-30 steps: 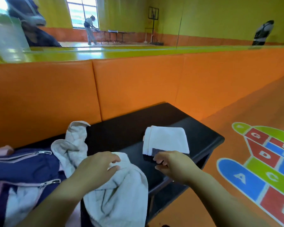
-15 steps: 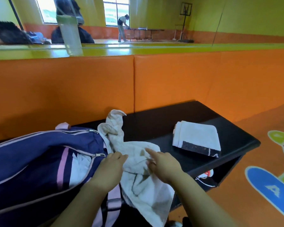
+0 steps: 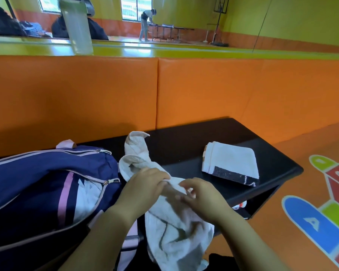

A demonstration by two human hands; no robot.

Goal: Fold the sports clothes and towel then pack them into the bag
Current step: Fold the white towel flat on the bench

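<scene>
White cloth (image 3: 176, 233) crumpled at desk (image 3: 184, 145) edge beside open navy bag (image 3: 37, 173); your left hand (image 3: 143, 185) pinches it with curled fingers, right hand (image 3: 203, 198) grip too blurred to tell. Folded towel (image 3: 233, 161) lies on desk, unpacked; folding this cloth and packing both remain

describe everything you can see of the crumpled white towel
The white towel looks like soft terry with greyish smudges. It is unfolded and crumpled: one twisted end rises beside the navy bag, the rest drapes over the black bench's front edge. The left hand and right hand grip its middle.
</scene>
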